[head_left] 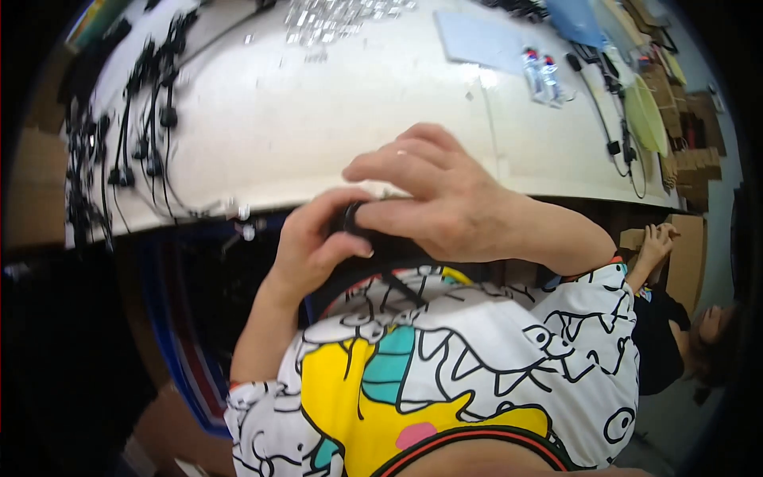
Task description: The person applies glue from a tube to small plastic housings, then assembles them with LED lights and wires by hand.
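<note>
My left hand (310, 242) curls around a small black loop (350, 217), possibly cable, at the near edge of the table. Its thumb and fingers close on the loop from the left. From the right comes my right hand (445, 191), its thumb reaching the loop. The other fingers of that hand arch over it, apart from the thumb and a little blurred. Most of the black piece is hidden behind my fingers, and its full shape does not show.
Black cables with plugs (151, 119) lie along the white table's (318, 119) left side. Small clear pieces (342, 17) are heaped at the back. Farther right are a pale blue sheet (481, 40), small packets (543, 79) and more cables (608, 119). A co-worker's hand (656, 242) touches cardboard (685, 254).
</note>
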Tool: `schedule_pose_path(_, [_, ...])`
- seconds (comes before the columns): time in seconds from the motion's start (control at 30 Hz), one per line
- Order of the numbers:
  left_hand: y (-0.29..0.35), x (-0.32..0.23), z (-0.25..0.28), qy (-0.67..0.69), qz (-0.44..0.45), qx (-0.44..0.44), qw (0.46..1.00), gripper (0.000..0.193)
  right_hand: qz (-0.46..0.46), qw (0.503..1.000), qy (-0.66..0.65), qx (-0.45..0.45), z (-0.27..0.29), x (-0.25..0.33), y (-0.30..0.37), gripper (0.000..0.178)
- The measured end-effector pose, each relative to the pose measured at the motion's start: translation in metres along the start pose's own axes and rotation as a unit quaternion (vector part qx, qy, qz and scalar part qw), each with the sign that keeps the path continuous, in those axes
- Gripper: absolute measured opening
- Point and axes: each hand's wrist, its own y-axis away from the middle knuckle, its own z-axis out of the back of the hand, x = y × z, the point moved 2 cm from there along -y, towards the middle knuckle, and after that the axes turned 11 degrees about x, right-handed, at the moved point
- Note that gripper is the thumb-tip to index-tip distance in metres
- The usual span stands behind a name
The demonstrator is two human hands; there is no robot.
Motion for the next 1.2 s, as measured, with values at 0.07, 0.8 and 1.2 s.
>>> schedule_pose_path(0.07, [0.005, 0.0, -0.001, 0.165, 0.023, -0.028, 0.986, 0.043, 0.003, 0.998, -0.04, -0.042, 0.01, -0.012, -0.004, 0.018])
schedule_pose_path(0.8, [-0.016, 0.012, 0.008, 0.111, -0.018, -0.141, 0.984, 0.07, -0.309, 0.951, -0.021, -0.016, -0.018, -0.192, -0.005, 0.021])
schedule_pose_path(1.2, [-0.012, 0.009, 0.002, 0.186, -0.037, -0.048, 0.981, 0.018, -0.028, 0.976, -0.218, 0.001, 0.012, -0.044, -0.02, 0.016])
